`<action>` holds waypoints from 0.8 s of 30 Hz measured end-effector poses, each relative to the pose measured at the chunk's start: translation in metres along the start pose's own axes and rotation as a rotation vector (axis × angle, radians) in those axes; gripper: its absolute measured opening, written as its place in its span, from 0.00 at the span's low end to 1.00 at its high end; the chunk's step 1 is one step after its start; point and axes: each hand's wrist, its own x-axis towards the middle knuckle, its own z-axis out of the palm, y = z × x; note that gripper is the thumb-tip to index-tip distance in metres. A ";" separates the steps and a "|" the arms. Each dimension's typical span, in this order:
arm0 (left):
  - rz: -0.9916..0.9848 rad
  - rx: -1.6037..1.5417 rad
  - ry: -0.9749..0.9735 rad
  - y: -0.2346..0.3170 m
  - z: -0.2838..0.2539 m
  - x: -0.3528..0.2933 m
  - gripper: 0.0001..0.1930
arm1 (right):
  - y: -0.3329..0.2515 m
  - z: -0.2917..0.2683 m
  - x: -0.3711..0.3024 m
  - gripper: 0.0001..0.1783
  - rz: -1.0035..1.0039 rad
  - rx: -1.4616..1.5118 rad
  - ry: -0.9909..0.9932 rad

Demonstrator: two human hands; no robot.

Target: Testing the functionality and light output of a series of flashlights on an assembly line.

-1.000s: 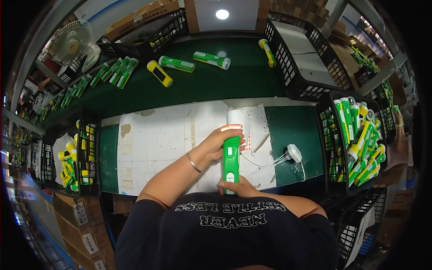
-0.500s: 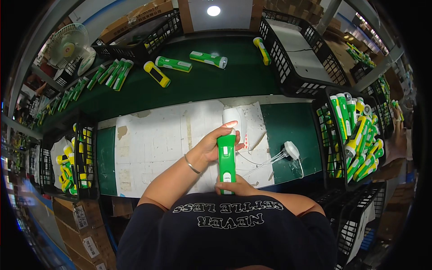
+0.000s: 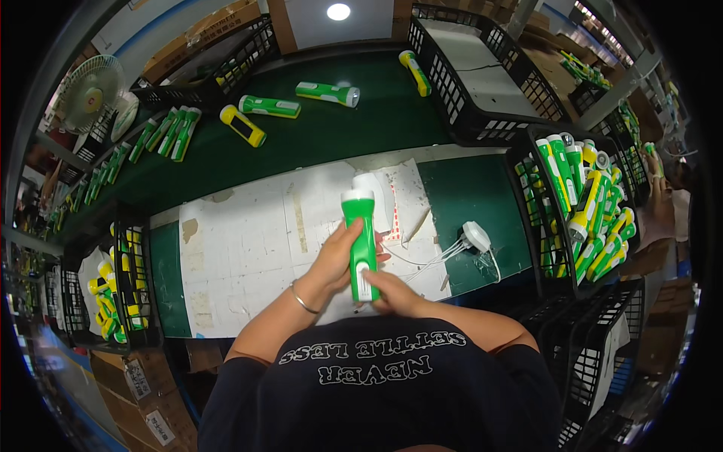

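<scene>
A green flashlight (image 3: 362, 245) with a white head is held upright in front of my chest, its head pointing away from me. My left hand (image 3: 339, 255) wraps round its middle from the left, with fingertips showing on the far side. My right hand (image 3: 393, 294) grips its tail end, the thumb lying by the white panel there. Just beyond the flashlight's head, a white rounded object (image 3: 382, 197) rests on the paper-covered worktop (image 3: 248, 241); part of it is hidden behind the flashlight.
A white plug-like block (image 3: 475, 236) with cables lies right of the paper. Black crates of flashlights stand at left (image 3: 141, 279) and right (image 3: 531, 218). Across the green belt (image 3: 316, 135) lie several flashlights. Another black crate (image 3: 482, 83) sits at the back right.
My left hand has slid from the flashlight's head down to its middle, uncovering the white head. The right thumb now lies by the tail panel. The whole view has shifted slightly.
</scene>
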 end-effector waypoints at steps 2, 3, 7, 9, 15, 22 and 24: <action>-0.009 -0.046 -0.015 0.012 -0.005 0.003 0.13 | -0.011 0.009 0.001 0.19 -0.132 0.018 0.208; -0.018 -0.040 -0.031 0.015 -0.010 0.006 0.13 | 0.001 -0.016 0.009 0.19 -0.307 -0.152 0.165; 0.082 0.069 -0.021 0.022 -0.004 0.008 0.13 | -0.055 -0.009 -0.009 0.12 -0.656 -1.071 0.482; 0.179 0.199 -0.041 0.025 0.002 0.003 0.16 | -0.072 0.001 -0.013 0.09 -0.839 -1.449 0.486; 0.207 0.328 -0.011 0.028 0.007 -0.003 0.20 | -0.079 0.019 -0.010 0.05 -0.924 -1.844 0.453; 0.300 0.348 0.041 0.016 -0.007 -0.005 0.25 | -0.069 0.030 -0.030 0.08 -0.854 -1.771 -0.049; 0.285 0.302 0.090 0.032 -0.007 -0.004 0.28 | -0.044 0.028 -0.037 0.11 -0.834 -1.701 -0.305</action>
